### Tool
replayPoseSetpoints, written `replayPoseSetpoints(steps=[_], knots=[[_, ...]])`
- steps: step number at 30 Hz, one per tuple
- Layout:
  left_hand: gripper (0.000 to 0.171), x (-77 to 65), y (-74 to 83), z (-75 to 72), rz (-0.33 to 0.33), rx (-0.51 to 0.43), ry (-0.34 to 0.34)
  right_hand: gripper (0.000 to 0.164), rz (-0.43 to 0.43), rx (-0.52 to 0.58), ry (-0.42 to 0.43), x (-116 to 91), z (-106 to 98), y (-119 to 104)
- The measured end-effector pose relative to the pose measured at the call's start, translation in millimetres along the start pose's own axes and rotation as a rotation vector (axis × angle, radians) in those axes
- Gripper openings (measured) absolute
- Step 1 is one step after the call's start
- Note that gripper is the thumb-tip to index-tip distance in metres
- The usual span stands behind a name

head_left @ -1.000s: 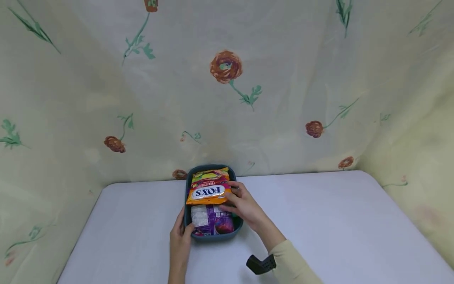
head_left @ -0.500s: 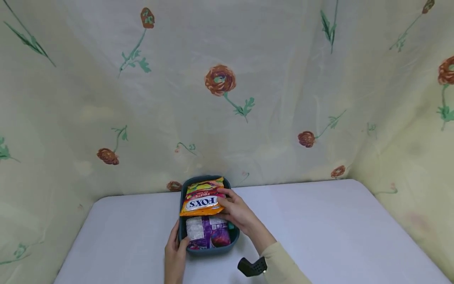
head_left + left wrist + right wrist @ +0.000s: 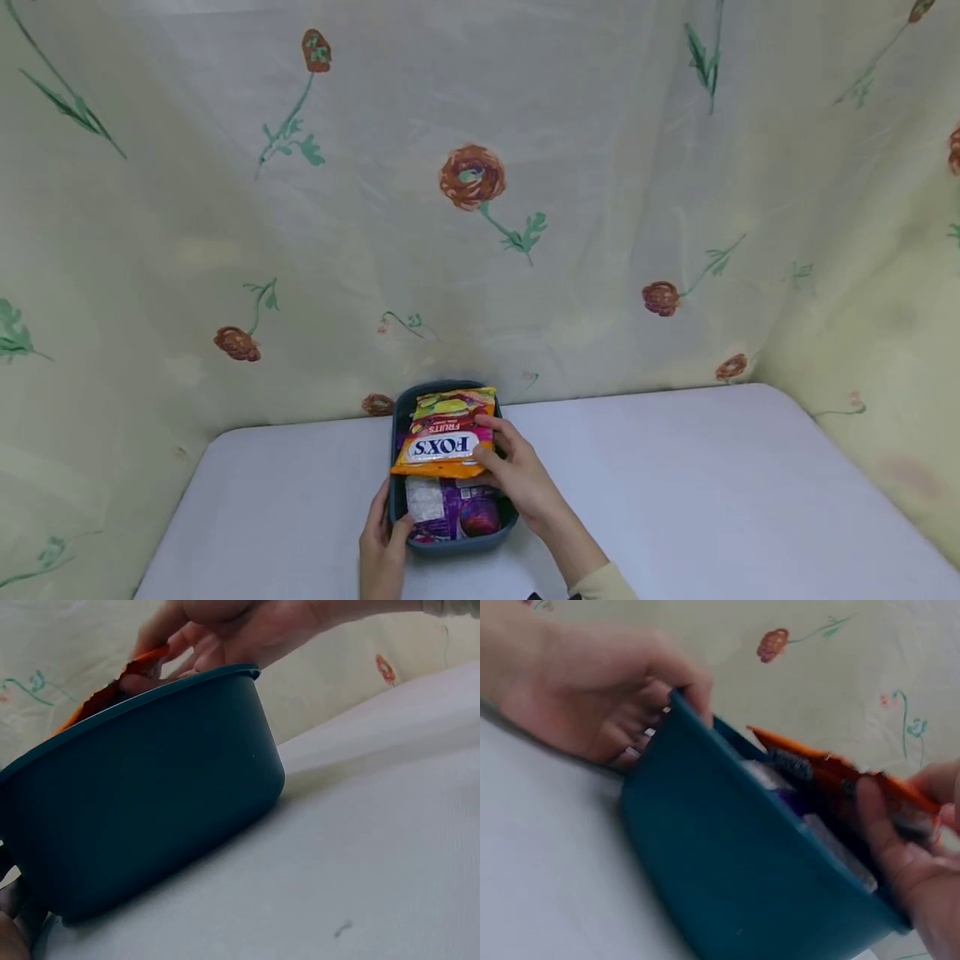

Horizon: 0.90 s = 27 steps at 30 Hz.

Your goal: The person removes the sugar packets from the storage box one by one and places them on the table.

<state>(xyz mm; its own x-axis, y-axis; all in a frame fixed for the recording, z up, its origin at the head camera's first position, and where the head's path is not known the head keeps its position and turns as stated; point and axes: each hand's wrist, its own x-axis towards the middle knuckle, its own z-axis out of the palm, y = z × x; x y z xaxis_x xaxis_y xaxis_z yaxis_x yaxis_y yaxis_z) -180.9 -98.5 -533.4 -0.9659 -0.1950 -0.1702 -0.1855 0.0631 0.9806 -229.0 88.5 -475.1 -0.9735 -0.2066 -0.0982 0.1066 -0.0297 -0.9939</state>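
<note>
A blue-green plastic tub [image 3: 465, 547] stands on the table near its back edge. My left hand [image 3: 384, 546] grips the tub's left side, with the thumb over the rim in the right wrist view. An orange and yellow FOX'S Fruits candy bag [image 3: 448, 425] lies across the far half of the tub. My right hand [image 3: 522, 477] pinches the bag's right edge, thumb on one face and fingers on the other. In the right wrist view the bag [image 3: 821, 766] tilts up above the rim. Beneath it, a purple packet [image 3: 448, 512] lies in the tub, partly covered.
A white-covered table [image 3: 660, 492] surrounds the tub. Close behind the tub hangs a pale cloth [image 3: 337, 225] with printed flowers, which also runs along both sides. A dark wrist mount [image 3: 534, 596] shows at the bottom edge, below the right hand.
The head view has shifted, so the table and tub sit lower in it. My right hand has raised and turned the candy bag slightly. The left hand keeps its hold on the tub.
</note>
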Motion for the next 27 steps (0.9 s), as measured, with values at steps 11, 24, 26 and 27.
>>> replayPoseSetpoints(steps=[11, 24, 26, 27], knots=[[0.064, -1.9, -1.1, 0.0, 0.001, -0.002, 0.004, 0.045, -0.165, -0.073, 0.085, -18, 7, 13], [0.063, 0.7, -0.6, 1.2, -0.017, 0.013, 0.030, 0.042, -0.252, 0.036, 0.144, -16, 3, 19], [0.063, 1.5, -0.6, 1.5, -0.012, 0.007, 0.029, 0.042, -0.245, 0.071, 0.165, -15, 1, 19], [0.063, 1.7, -0.5, 1.5, -0.011, 0.007, 0.031, 0.042, -0.239, 0.079, 0.170, -15, -1, 19]])
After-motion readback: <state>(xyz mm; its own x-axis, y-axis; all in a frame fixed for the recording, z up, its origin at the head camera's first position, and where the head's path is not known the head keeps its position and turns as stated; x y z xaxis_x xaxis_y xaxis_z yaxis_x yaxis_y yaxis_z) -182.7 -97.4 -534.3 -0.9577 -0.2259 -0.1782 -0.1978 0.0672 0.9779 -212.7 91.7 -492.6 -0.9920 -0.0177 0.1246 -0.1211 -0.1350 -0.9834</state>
